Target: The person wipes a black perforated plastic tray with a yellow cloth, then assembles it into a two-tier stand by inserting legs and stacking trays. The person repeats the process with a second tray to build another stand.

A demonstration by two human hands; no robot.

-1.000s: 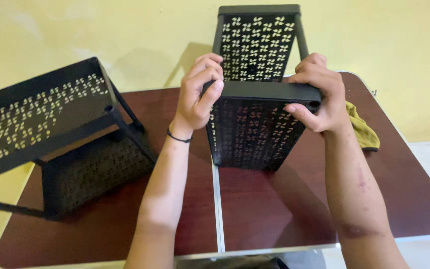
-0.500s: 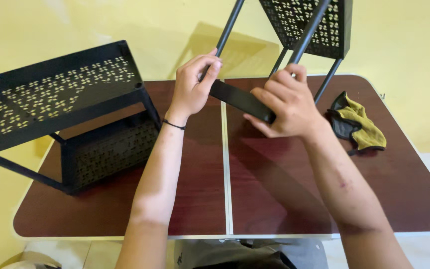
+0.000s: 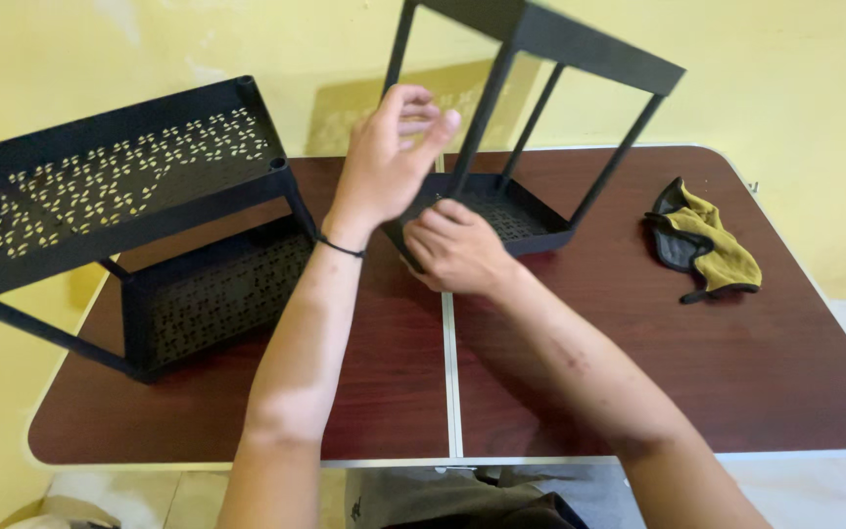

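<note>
The right hand point(image 3: 457, 250) closes its fingers on the near rim of a black perforated two-tier rack point(image 3: 521, 211) at frame centre, seemingly tilted. The left hand point(image 3: 384, 162) hovers open just above. A second rack point(image 3: 119, 211) lies left on the brown surface point(image 3: 785, 362); a yellow cloth point(image 3: 707, 245) lies right.

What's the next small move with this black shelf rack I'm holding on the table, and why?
Probably bring the left hand down onto a front post of the black rack to steady it. Only the right hand grips the rack's lower tray, while the left hovers open just above it. The rack looks tilted on the brown table, so one grip may let it tip.
</note>
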